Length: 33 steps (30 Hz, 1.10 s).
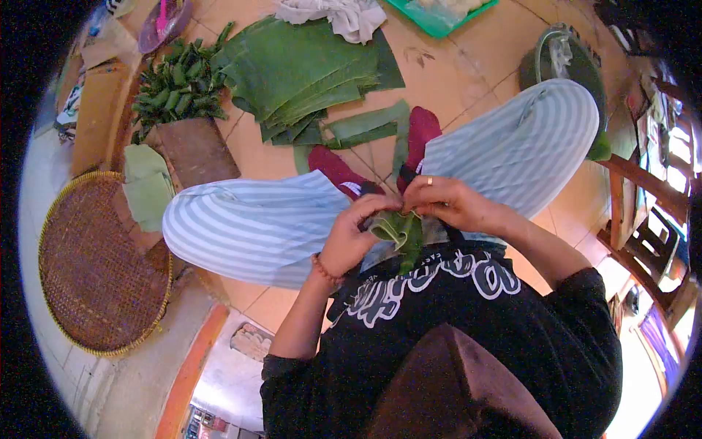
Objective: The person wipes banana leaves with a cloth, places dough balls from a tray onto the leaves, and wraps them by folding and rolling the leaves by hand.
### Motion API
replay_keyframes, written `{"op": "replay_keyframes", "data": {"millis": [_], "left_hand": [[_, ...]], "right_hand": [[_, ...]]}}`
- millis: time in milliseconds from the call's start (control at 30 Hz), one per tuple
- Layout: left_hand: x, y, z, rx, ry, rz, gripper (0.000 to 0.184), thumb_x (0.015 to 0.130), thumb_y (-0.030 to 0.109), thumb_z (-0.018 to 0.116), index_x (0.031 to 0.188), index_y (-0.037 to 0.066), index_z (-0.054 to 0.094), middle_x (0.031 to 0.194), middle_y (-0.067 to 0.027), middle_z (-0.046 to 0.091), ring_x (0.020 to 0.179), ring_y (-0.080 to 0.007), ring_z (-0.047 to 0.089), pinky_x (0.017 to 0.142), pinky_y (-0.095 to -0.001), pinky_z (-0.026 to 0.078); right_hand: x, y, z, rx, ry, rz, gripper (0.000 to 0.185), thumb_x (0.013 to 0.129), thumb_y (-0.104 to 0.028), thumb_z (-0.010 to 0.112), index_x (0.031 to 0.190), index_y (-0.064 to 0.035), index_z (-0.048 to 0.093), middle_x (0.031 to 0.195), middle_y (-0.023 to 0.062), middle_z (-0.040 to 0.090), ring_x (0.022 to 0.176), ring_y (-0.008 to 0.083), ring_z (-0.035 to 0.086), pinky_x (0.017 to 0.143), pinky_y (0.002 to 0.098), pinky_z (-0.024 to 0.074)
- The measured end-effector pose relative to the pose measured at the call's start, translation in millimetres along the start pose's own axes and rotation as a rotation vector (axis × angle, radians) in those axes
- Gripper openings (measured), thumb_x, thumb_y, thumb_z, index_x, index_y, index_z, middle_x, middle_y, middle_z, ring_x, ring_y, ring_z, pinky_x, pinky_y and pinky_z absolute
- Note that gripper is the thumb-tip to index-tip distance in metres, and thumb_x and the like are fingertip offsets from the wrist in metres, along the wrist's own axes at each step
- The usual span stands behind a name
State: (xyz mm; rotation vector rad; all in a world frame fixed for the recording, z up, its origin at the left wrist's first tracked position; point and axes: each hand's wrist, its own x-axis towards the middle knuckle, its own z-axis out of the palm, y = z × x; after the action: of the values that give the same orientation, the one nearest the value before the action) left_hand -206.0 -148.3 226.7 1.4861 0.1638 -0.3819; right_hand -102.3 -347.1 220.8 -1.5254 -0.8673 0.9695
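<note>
Pinching a folded green leaf (393,228) with both hands, you are sitting on the tiled floor (468,73) with your knees spread wide. The leaf is hanging just above your lap, close in front of your black shirt (468,311), with its rolled end facing your left side and a longer flap dropping toward the lettering. Your left hand (354,222), wearing a beaded bracelet (325,270) at the wrist, is grasping the leaf from the side, its thumb and fingers closing around the fold. Your right hand (447,202), with a ring on one finger, is gripping the leaf's upper edge between bent fingers, and the fingertips of both hands are nearly meeting there; you are partly hiding the exact contact from view.

Your striped trousers (241,223) are covering both bent legs, and your maroon socks (422,133) are showing just beyond your hands. Past your feet, leaf strips (365,126) are lying beside a broad stack of leaf sheets (300,69), and a pale cloth (344,16) is resting on its far edge. Left of that stack, a heap of small green bundles (179,84) is sitting near a woven tray (102,271).
</note>
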Motion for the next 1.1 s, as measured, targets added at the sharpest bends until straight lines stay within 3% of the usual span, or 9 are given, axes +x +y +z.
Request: {"op": "replay_keyframes", "data": {"millis": [167,267,367,467,600,667,800,1000,1100], "left_hand": [[5,-9,1,-0.047,0.018,0.102,0.019,0.068,0.0,0.063,0.087,0.0,0.064,0.09,-0.0088,0.061,0.087,-0.0187,0.058,0.078,-0.0273,0.044],[5,-8,-1,-0.02,0.03,0.157,0.016,0.068,0.0,0.063,0.084,0.0,0.065,0.086,-0.0087,0.061,0.082,-0.0172,0.058,0.073,-0.0255,0.044],[6,-8,-6,0.012,-0.012,0.195,0.015,0.068,-0.001,0.063,0.083,0.0,0.064,0.084,-0.0083,0.06,0.079,-0.0163,0.058,0.067,-0.0242,0.044],[4,-10,-9,0.011,-0.032,0.199,0.013,0.069,-0.001,0.063,0.082,-0.001,0.064,0.085,-0.0076,0.06,0.076,-0.015,0.057,0.063,-0.0227,0.043],[0,0,-7,-0.002,0.059,-0.057,0.013,0.069,-0.001,0.065,0.082,-0.001,0.062,0.088,-0.0065,0.06,0.075,-0.0127,0.057,0.064,-0.0217,0.044],[0,-1,-4,-0.142,0.076,-0.067,0.012,0.068,-0.003,0.065,0.08,-0.001,0.062,0.088,-0.0059,0.06,0.077,-0.0116,0.057,0.068,-0.0217,0.045],[5,-4,-5,-0.097,0.051,0.111,0.015,0.069,-0.006,0.066,0.082,0.0,0.06,0.089,-0.0051,0.06,0.083,-0.0108,0.058,0.075,-0.0238,0.047],[9,-2,-9,-0.54,0.034,-0.162,0.031,0.074,-0.006,0.061,0.102,0.002,0.052,0.094,-0.0042,0.059,0.089,-0.0107,0.057,0.078,-0.0251,0.047],[13,-1,-7,-0.521,0.007,-0.211,0.031,0.076,-0.003,0.06,0.105,0.004,0.051,0.094,-0.0038,0.059,0.089,-0.01,0.056,0.079,-0.0243,0.046]], "right_hand": [[3,8,-7,0.258,-0.041,0.06,0.016,0.078,-0.005,0.06,0.093,-0.0007,0.061,0.09,0.0063,0.055,0.088,0.0167,0.052,0.076,0.0275,0.0408],[9,9,-6,0.552,-0.031,0.441,0.018,0.076,-0.007,0.063,0.093,-0.0008,0.061,0.089,0.0045,0.056,0.086,0.0133,0.052,0.076,0.0244,0.0397],[18,3,0,0.832,-0.027,0.599,0.016,0.075,-0.005,0.065,0.089,0.0,0.06,0.085,0.0037,0.057,0.084,0.0119,0.053,0.075,0.0225,0.0401],[23,4,2,0.877,-0.069,0.548,0.011,0.076,-0.003,0.064,0.086,-0.0005,0.06,0.085,0.0025,0.058,0.082,0.0104,0.054,0.075,0.0227,0.0417],[16,-13,9,0.125,0.13,0.133,0.016,0.074,0.001,0.063,0.089,-0.0006,0.06,0.084,0.0061,0.06,0.081,0.0172,0.057,0.073,0.0283,0.0455],[9,-26,12,-0.326,0.204,-0.137,0.02,0.072,0.001,0.064,0.091,-0.0009,0.06,0.084,0.009,0.06,0.081,0.0224,0.058,0.072,0.0317,0.0469],[6,-36,11,-0.357,0.174,-0.142,0.027,0.069,-0.001,0.066,0.096,-0.0017,0.059,0.083,0.012,0.058,0.079,0.0276,0.057,0.068,0.0338,0.0474],[9,-49,8,-0.344,0.186,-0.05,0.026,0.069,-0.001,0.065,0.094,-0.0016,0.058,0.078,0.0123,0.057,0.073,0.0287,0.056,0.063,0.036,0.0453],[8,-42,11,-0.292,0.246,-0.071,0.023,0.068,0.002,0.064,0.09,-0.0009,0.058,0.076,0.0122,0.056,0.07,0.0293,0.055,0.06,0.0361,0.0442]]}}
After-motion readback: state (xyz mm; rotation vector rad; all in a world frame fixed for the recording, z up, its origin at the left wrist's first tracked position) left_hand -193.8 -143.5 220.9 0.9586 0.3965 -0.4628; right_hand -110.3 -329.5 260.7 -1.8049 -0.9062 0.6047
